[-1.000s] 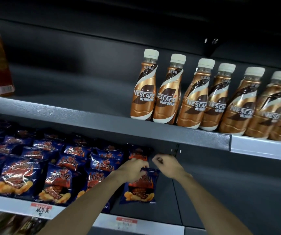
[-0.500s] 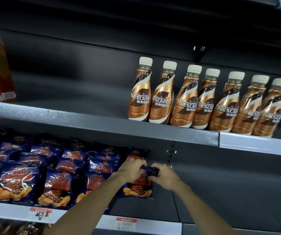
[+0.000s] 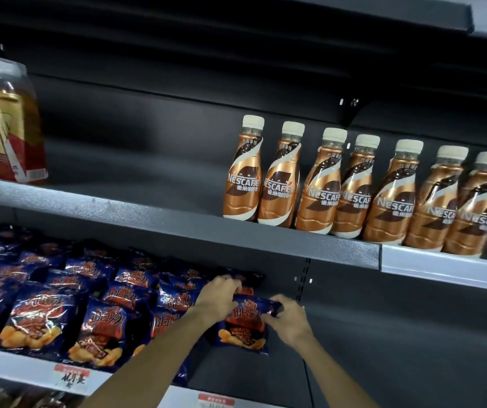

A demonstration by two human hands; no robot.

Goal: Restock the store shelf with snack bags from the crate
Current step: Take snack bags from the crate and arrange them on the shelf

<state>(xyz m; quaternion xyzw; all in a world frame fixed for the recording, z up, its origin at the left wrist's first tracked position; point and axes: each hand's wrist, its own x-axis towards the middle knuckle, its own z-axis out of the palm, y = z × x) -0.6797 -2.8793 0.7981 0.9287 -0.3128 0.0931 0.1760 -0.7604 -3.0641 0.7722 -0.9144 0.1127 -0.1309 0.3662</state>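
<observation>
Both hands were on one snack bag (image 3: 243, 325) at the right end of the stocked row on the lower shelf (image 3: 266, 375). Left hand (image 3: 217, 298) gripped the bag's upper left corner, fingers curled over the top edge. Right hand (image 3: 288, 318) pinched the upper right corner between thumb and fingers. The bag stood nearly upright, print facing out, its bottom edge on or just above the shelf floor; the dim light made contact hard to judge.

To its left, more snack bags (image 3: 60, 307) of the same dark blue and red print filled the shelf in several overlapping rows, leaning back. The held bag sat just beside the nearest of them. To its right the shelf floor showed bare dark metal.

Two price tags (image 3: 71, 375) were fixed on the front rail of the lower shelf; the second was cut by the bottom edge of the view.

On the upper shelf (image 3: 177, 228), seven coffee bottles (image 3: 321, 184) with cream caps stood in a line toward the right. A shrink-wrapped drink pack (image 3: 4, 125) with a red and gold label stood at the far left, well apart from them.
</observation>
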